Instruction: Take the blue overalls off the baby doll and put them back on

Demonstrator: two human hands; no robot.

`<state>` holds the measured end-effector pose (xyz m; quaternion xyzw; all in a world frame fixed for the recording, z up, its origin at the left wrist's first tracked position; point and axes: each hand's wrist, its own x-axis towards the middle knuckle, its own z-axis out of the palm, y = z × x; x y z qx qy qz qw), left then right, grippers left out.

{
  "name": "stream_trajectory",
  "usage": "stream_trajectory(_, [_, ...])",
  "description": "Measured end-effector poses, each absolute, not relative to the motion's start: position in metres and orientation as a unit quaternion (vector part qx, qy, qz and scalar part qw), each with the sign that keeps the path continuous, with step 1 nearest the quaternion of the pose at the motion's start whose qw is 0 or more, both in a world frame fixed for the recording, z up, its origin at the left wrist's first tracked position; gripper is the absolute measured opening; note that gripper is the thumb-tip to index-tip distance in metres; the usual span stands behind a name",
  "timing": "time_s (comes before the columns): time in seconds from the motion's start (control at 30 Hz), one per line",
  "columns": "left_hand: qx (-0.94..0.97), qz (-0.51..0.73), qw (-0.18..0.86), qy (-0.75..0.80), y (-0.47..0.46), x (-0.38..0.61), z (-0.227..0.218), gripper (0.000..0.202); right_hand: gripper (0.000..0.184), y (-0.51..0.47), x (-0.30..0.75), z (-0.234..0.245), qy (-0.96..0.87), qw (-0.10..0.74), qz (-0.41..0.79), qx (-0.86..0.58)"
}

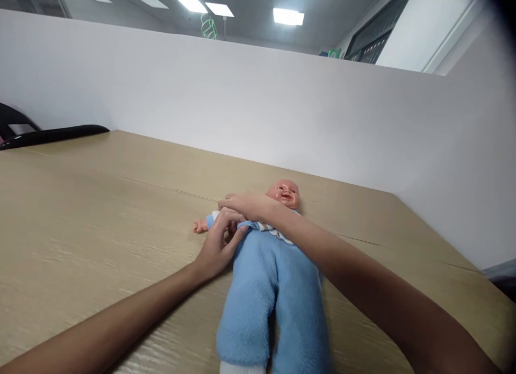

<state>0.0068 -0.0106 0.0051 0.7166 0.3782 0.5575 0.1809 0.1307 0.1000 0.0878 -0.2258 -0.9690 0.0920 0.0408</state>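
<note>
A baby doll lies on its back on the wooden table, its head away from me. It wears fuzzy light-blue trousers and a top with a white patterned edge. My left hand is at the doll's side by the waist, thumb and fingers closed on the blue cloth of the top. Across the doll's chest reaches my right hand, its fingers bent down over the top near the shoulder; the fingertips are partly hidden. One doll hand sticks out to the left; the other arm is hidden.
The wooden table spreads around the doll, with thin seams across it. A white partition rises behind the table and along its right side. The black back of a chair stands at the far left edge.
</note>
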Motion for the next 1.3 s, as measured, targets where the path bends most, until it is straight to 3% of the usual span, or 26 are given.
stream_trajectory(0.07, [0.708,0.577,0.161,0.375,-0.011,0.007,0.006,0.006,0.016,0.097,0.136,0.092,-0.967,0.047,0.073,-0.239])
stream_trajectory(0.17, [0.701,0.603,0.121,0.36,-0.011,0.006,0.006,0.005,0.034,0.094,0.152,0.096,-0.958,0.116,0.072,-0.252])
stream_trajectory(0.3, [0.722,0.617,0.013,0.314,-0.013,0.003,0.002,0.008,0.04,0.098,0.173,0.093,-0.92,0.249,0.186,-0.239])
stream_trajectory(0.47, [0.708,0.621,-0.046,0.333,-0.012,0.0,-0.008,0.021,0.047,0.1,0.184,0.081,-0.894,0.283,0.242,-0.25])
stream_trajectory(0.63, [0.671,0.683,0.12,0.263,-0.006,0.005,-0.005,0.014,0.038,0.088,0.189,0.081,-0.902,0.279,0.224,-0.242])
stream_trajectory(0.77, [0.559,0.686,0.27,0.381,-0.006,0.01,0.004,0.023,0.022,0.074,0.19,0.09,-0.901,0.25,0.254,-0.246])
stream_trajectory(0.9, [0.492,0.65,0.408,0.411,-0.002,0.01,0.005,0.031,0.035,0.055,0.193,0.102,-0.883,0.206,0.262,-0.33])
stream_trajectory(1.07, [0.479,0.627,0.461,0.406,0.006,0.005,-0.002,0.031,0.031,0.041,0.203,0.099,-0.874,0.191,0.234,-0.38])
stream_trajectory(1.3, [0.416,0.581,0.563,0.414,0.026,0.001,-0.002,0.05,0.025,0.051,0.213,0.062,-0.832,0.275,0.249,-0.413])
